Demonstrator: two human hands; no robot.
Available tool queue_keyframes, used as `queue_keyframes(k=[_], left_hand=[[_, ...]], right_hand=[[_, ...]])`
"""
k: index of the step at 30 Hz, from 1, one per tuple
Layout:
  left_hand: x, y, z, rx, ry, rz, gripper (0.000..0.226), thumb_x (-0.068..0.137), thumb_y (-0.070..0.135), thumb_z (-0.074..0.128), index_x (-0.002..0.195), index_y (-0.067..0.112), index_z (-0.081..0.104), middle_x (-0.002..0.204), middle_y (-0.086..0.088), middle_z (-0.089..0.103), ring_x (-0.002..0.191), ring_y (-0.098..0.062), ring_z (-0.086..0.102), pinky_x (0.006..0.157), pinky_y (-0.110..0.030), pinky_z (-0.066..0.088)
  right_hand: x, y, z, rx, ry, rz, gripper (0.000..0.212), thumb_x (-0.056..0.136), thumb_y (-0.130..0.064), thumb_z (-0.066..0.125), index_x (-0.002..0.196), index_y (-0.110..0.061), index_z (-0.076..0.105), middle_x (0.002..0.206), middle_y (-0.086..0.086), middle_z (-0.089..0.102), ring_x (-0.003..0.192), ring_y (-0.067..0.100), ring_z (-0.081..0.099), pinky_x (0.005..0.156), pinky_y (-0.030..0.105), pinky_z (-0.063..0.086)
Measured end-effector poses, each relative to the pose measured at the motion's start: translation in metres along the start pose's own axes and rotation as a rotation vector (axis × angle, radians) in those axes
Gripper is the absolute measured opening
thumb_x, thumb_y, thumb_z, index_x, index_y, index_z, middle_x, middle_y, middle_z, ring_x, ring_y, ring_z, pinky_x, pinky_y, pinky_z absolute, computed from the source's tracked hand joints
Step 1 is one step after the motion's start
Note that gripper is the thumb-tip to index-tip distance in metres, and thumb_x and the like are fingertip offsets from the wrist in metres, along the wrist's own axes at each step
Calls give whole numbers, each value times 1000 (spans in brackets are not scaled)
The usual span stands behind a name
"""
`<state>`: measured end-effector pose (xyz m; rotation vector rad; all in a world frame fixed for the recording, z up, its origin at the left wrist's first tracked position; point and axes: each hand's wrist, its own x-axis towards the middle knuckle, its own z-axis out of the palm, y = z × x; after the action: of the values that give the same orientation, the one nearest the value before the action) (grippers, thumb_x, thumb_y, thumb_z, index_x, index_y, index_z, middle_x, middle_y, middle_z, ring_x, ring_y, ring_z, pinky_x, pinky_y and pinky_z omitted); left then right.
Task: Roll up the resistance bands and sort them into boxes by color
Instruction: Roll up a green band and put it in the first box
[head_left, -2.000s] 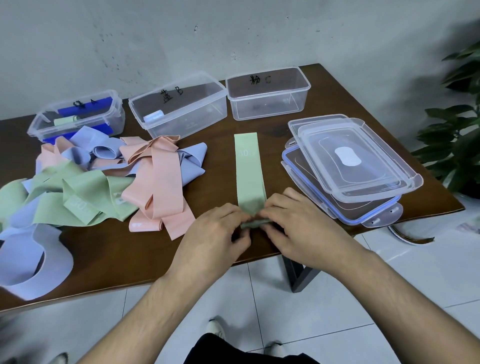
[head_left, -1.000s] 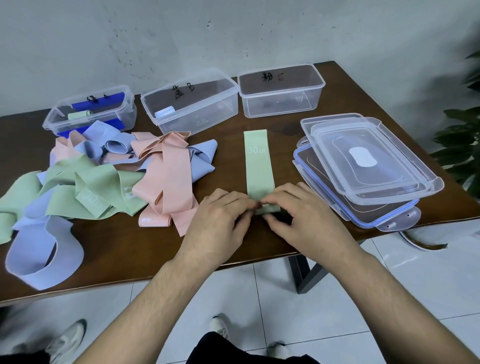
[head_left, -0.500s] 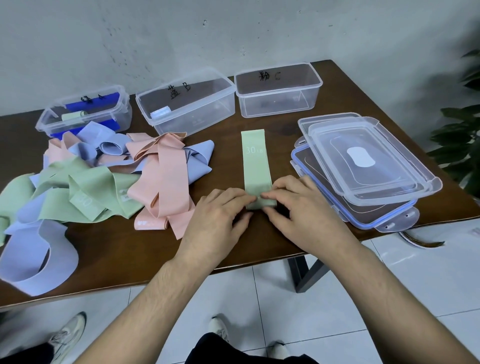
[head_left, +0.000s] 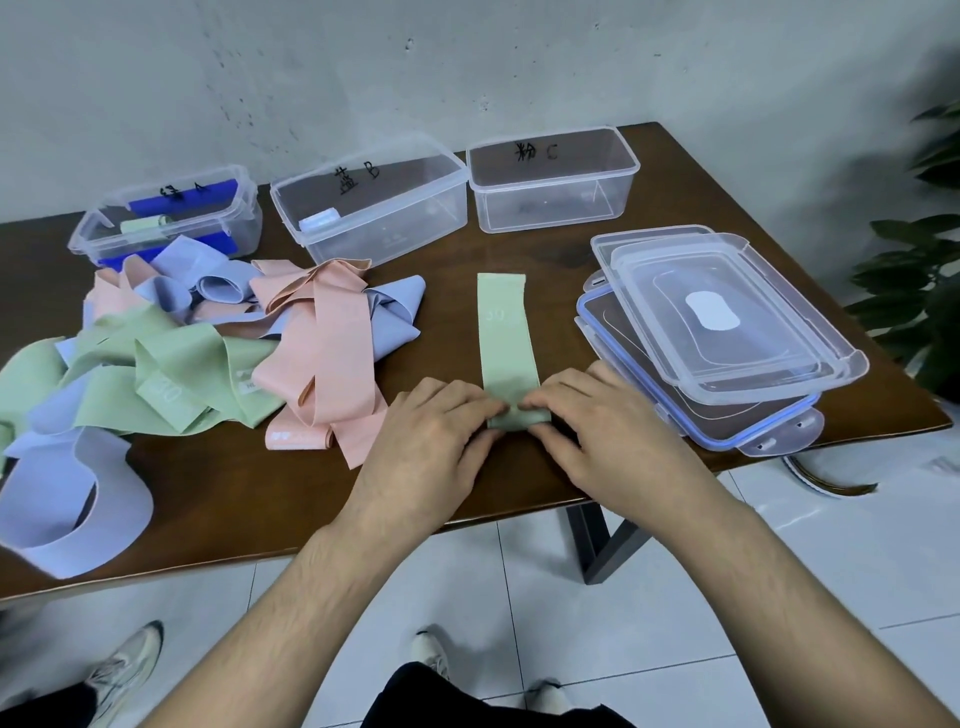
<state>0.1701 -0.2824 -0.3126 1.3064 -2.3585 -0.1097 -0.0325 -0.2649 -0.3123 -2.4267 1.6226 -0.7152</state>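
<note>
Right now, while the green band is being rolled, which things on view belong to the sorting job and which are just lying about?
In the job:
- green band, near end pinched by left hand and right hand
- pile of loose bands
- box A, box B, box C

Just lying about:
- stacked lids
- potted plant
- shoe on the floor

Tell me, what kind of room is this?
Probably a plain workroom or spare room, not a gym: a bare grey wall, a white tiled floor, and a wooden table set with labelled plastic boxes for sorting.
</note>
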Motion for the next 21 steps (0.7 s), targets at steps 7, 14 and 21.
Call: queue_keyframes(k=[7,14,21], left_hand=[[-22,10,-2,-32,-33,5,39,96,41,41,117,24,69,112,12,59,103,-14,51,82,-37,49],[-18,6,2,-35,-37,-60,36,96,41,45,116,26,70,123,12,56,121,-17,44,98,-38,39],[-22,6,7,-79,95,-14,27,93,37,56,114,27,68,114,14,62,109,-13,53,93,-34,40]], right_hand=[[-21,-4,-2,-57,44,-50,22,93,-33,59,109,-24,70,104,-11,60,91,17,45,80,38,50],[-19,-4,-2,23,44,-48,20,90,-23,67,110,-24,68,105,-10,61,88,16,47,80,30,48],[-11,1,-2,57,2,-11,17,93,-24,67,110,-26,69,106,-14,61,87,12,45,80,21,38]])
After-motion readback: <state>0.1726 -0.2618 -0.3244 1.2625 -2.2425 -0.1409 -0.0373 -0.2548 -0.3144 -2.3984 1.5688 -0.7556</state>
